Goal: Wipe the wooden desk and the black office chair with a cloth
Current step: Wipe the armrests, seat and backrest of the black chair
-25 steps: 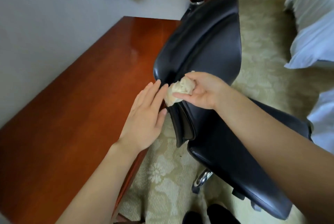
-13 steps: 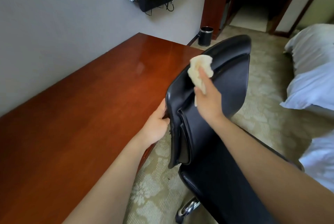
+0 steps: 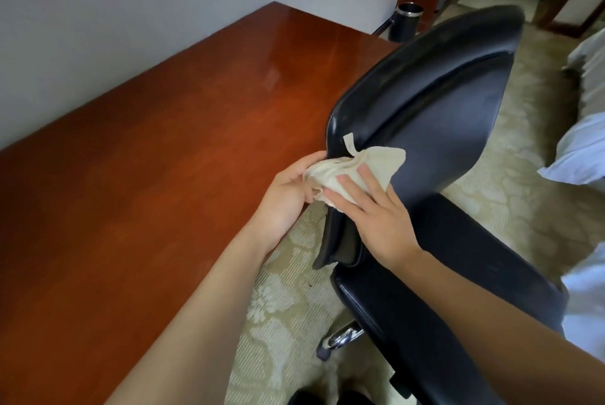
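Cloth (image 3: 379,161), cream and crumpled, lies low on the backrest of the black office chair (image 3: 442,100). Part of it is spread on the broad face and part is bunched round the left edge. The right grip (image 3: 376,218) lies flat on it, fingers (image 3: 352,190) straight and spread apart, pressing the fabric onto the black surface and clasping nothing. The left grip (image 3: 284,198) reaches in from the tabletop side, its fingers curled round the bunched end of the cloth at the chair's edge, thumb on top. A narrow strip of the cloth sticks up against the backrest.

The chair stands just beside the polished reddish-brown wooden tabletop (image 3: 147,192). Its backrest is tilted, its seat (image 3: 458,290) lies toward the lower right, and a chrome base leg (image 3: 343,336) shows beneath. Pale patterned carpet (image 3: 281,300) covers the floor. A dark cylindrical waste bin (image 3: 406,23) stands by the wall beyond the tabletop's far end. White bedding (image 3: 576,156) lies at the right edge of the view.
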Demonstrator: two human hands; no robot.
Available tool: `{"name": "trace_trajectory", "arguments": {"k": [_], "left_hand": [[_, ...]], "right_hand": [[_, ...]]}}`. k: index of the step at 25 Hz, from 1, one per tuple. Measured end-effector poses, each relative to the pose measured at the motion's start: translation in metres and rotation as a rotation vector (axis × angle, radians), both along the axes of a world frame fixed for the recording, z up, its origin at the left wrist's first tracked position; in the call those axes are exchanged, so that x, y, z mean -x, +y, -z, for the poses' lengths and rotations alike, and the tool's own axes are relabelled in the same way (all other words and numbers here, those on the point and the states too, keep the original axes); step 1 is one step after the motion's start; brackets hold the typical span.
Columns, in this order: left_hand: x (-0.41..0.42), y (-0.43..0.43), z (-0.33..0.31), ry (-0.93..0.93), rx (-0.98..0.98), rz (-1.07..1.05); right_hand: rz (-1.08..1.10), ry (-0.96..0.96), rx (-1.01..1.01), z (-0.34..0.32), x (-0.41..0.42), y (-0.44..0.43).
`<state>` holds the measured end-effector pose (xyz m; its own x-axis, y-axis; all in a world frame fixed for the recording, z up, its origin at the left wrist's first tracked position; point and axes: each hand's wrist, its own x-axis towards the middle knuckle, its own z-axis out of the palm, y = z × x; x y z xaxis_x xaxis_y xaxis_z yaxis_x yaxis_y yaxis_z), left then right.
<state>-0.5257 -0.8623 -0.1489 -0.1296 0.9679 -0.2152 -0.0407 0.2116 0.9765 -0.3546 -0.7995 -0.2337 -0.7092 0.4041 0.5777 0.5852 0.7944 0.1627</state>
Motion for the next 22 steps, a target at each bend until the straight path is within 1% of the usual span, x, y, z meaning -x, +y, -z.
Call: {"name": "trace_trajectory", "arguments": {"k": [2, 5, 7, 10, 12, 15, 17, 18, 19, 22], "left_hand": [[-0.007, -0.002, 0.004, 0.041, -0.011, 0.022], [-0.019, -0.003, 0.012, 0.055, -0.059, 0.043], [-0.023, -0.002, 0.021, 0.073, -0.06, 0.008], [-0.026, 0.005, 0.035, 0.075, -0.04, -0.021], [-0.029, 0.01, 0.039, 0.087, -0.018, -0.047], [-0.032, 0.026, 0.034, 0.078, -0.05, 0.01], [-0.028, 0.051, 0.033, 0.09, -0.049, 0.017], [-0.023, 0.061, 0.038, 0.052, -0.052, 0.037], [-0.019, 0.069, 0.042, 0.03, -0.046, 0.045], [-0.017, 0.078, 0.035, 0.147, -0.007, 0.008]], "right_hand": [[0.01, -0.152, 0.008, 0.014, -0.01, -0.005], [0.093, -0.487, 0.051, 0.047, -0.028, -0.011], [0.164, -0.699, 0.088, 0.071, -0.037, -0.018], [0.176, -0.889, 0.14, 0.096, -0.041, -0.017], [0.108, -0.839, 0.123, 0.101, -0.041, -0.01], [-0.02, -0.539, 0.05, 0.092, -0.043, 0.015], [-0.095, -0.338, -0.073, 0.064, -0.041, 0.039], [-0.114, -0.269, -0.126, 0.046, -0.037, 0.051], [-0.114, -0.232, -0.161, 0.029, -0.031, 0.063], [-0.126, -0.241, -0.196, -0.004, -0.015, 0.077]]}}
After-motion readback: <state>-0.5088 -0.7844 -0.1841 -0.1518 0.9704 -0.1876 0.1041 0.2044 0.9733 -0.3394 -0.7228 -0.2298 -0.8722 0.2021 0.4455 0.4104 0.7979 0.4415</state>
